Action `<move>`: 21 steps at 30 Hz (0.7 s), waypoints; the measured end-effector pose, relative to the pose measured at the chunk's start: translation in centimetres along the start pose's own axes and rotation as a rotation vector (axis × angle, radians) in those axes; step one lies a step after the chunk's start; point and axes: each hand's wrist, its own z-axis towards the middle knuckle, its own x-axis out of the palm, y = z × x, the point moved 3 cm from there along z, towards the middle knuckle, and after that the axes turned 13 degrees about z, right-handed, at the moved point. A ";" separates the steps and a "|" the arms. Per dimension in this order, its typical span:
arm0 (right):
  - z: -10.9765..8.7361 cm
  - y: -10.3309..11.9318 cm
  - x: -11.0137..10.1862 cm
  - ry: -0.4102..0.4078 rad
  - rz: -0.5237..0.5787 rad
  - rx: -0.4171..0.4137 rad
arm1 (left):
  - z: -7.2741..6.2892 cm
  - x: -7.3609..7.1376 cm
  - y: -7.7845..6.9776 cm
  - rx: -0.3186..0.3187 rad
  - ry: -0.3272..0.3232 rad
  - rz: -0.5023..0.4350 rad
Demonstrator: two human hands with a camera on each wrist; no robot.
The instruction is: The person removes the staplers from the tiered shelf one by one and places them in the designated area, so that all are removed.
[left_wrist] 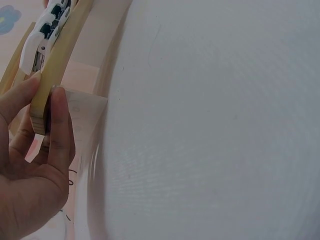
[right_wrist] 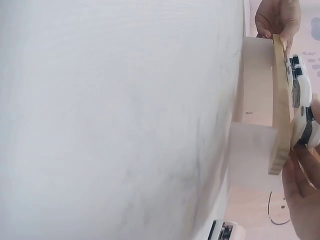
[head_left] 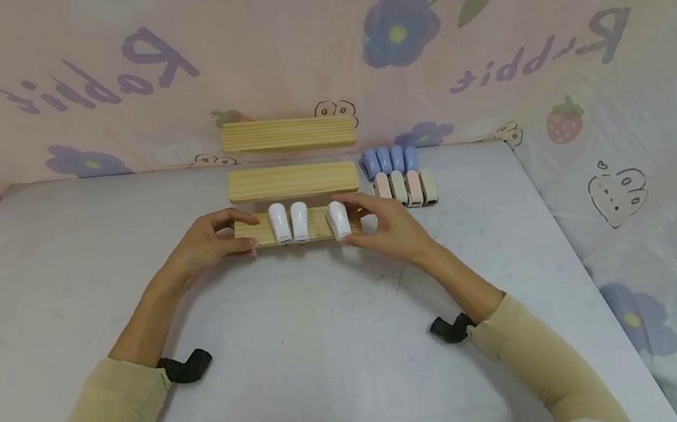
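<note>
Two hands (head_left: 205, 244) hold clipped board (head_left: 258, 232)

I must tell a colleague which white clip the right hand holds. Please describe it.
On the grey table, find the nearest wooden strip, held at both ends. Three white clips sit on it; the right hand pinches the rightmost clip, apart from the other two.

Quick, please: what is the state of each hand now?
Left hand: grips the end of the wooden slat.
Right hand: pinches a white clip on it.
</note>
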 end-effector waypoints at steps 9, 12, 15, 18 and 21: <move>-1.0 -0.2 -1.4 -0.014 -0.004 0.020 | 0.1 0.0 0.1 -0.006 -0.001 -0.011; -1.5 -0.3 -1.8 -0.023 0.001 0.038 | 0.1 -0.1 0.0 -0.008 0.001 -0.011; -1.9 -0.5 -2.2 -0.034 0.018 0.062 | 0.1 0.0 0.0 -0.011 0.002 -0.011; -2.2 -0.8 -2.6 -0.045 0.028 0.086 | 0.1 0.0 0.0 -0.016 0.000 -0.009; -2.5 -0.9 -2.8 -0.058 0.025 0.107 | 0.1 0.0 0.1 -0.016 0.002 -0.013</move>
